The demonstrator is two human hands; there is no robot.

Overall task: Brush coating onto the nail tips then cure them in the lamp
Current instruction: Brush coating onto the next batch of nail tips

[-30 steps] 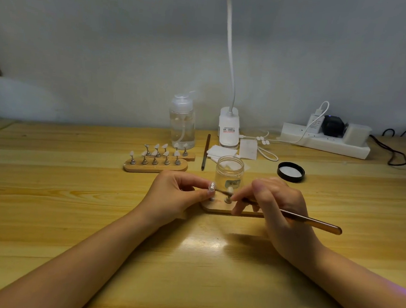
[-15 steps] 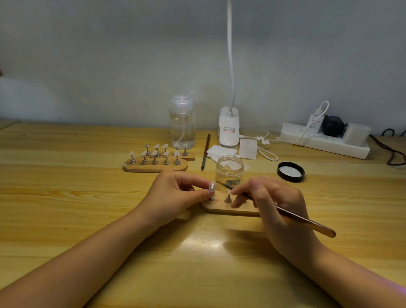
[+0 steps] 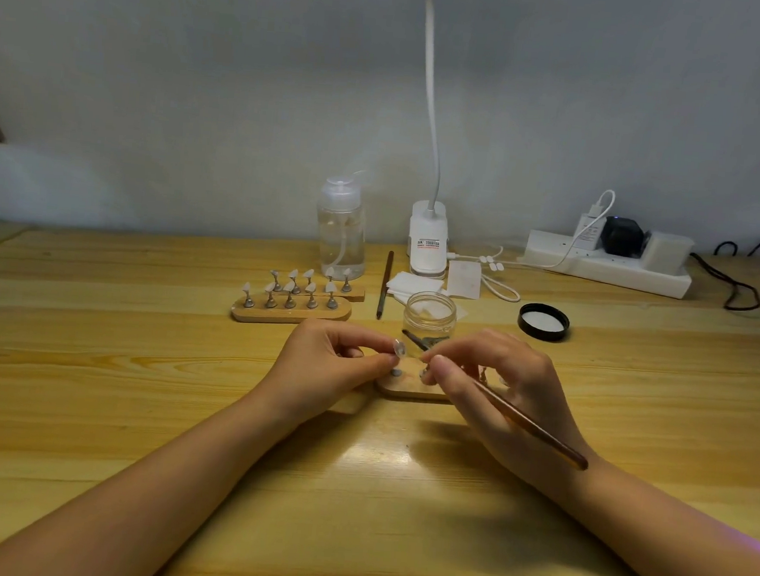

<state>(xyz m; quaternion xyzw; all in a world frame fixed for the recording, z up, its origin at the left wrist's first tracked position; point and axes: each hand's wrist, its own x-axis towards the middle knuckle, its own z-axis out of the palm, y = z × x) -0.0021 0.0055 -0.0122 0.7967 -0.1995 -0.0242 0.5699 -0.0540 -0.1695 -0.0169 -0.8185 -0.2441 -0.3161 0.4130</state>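
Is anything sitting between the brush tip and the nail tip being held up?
Nothing visible does. The left hand pinches the nail tip above the wooden stand; the brush in the right hand points at it across a bare gap before the open jar.

two bare forearms reach in from the near edge, one from the near left, one from the near right. no sleeve shows on either. the left hand (image 3: 331, 365) and right hand (image 3: 506, 397) wear no glove, ring or watch. fingernails are short and plain, unpainted as far as the view shows.
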